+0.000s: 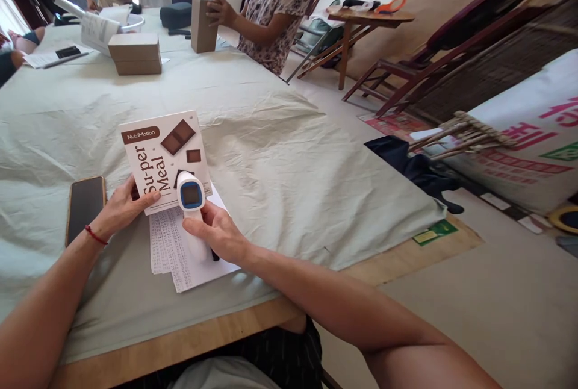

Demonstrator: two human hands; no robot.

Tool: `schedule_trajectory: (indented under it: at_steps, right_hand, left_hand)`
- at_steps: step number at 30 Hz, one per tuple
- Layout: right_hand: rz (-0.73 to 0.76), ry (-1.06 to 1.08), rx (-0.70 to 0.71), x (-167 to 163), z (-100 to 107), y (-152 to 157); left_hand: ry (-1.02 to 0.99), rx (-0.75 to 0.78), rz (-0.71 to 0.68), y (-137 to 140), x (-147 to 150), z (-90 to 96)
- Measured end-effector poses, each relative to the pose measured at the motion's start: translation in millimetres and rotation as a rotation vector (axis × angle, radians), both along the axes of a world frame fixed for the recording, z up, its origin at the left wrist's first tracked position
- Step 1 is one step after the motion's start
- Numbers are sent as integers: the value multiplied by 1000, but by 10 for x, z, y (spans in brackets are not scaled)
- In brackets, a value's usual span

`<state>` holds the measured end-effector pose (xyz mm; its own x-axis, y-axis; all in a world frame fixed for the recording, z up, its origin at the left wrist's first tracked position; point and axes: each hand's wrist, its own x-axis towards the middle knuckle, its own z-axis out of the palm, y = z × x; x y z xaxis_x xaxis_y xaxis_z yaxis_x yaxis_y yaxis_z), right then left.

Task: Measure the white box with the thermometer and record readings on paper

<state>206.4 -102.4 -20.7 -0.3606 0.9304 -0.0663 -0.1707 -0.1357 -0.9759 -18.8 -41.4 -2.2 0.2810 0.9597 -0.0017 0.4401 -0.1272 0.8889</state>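
My left hand (129, 202) grips the lower left edge of a white and brown NutriMotion meal box (158, 136), tilted up over the table, thumb on its front. In my right hand (221, 229) is a white handheld infrared thermometer (195, 244) with a blue-rimmed dark screen facing me. It stands in front of the box's lower right part; whether the two touch I cannot tell. Beneath both lie sheets of paper (185, 277), some with dense handwriting. A dark pen-like thing, mostly hidden, shows under my right hand. A phone (85, 205) with a dark screen lies left of my left hand.
A pale cloth (271, 196) covers the table, wrinkled at the right. Farther back stand a brown carton (135, 55) and a dark case (176, 14). A person across the table holds another carton (204, 23). A wooden chair (406, 70) and small table (370, 15) stand right.
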Motion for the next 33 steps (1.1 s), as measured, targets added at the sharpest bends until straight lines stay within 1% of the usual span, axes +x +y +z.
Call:
schedule_trajectory:
  at_steps: [2, 5, 11, 16, 22, 27, 33]
  right_hand:
    - [22, 26, -1, -3, -18, 1]
    - [11, 13, 0, -4, -50, 6]
    - [-60, 71, 35, 24, -37, 26]
    - [-137, 129, 99, 61, -10, 67]
    - [-129, 144, 153, 73, -9, 54]
    - [-122, 111, 183, 75, -1, 34]
    - [-123, 107, 191, 88, 0, 40]
  left_hand:
    - [11, 6, 4, -1, -3, 6]
    - [22, 11, 6, -2, -10, 3]
    - [40, 7, 11, -3, -12, -10]
    - [37, 3, 4, 6, -24, -32]
    - [53, 2, 5, 0, -27, -14]
    - [54, 13, 4, 7, -21, -20]
    - [44, 19, -3, 9, -12, -20]
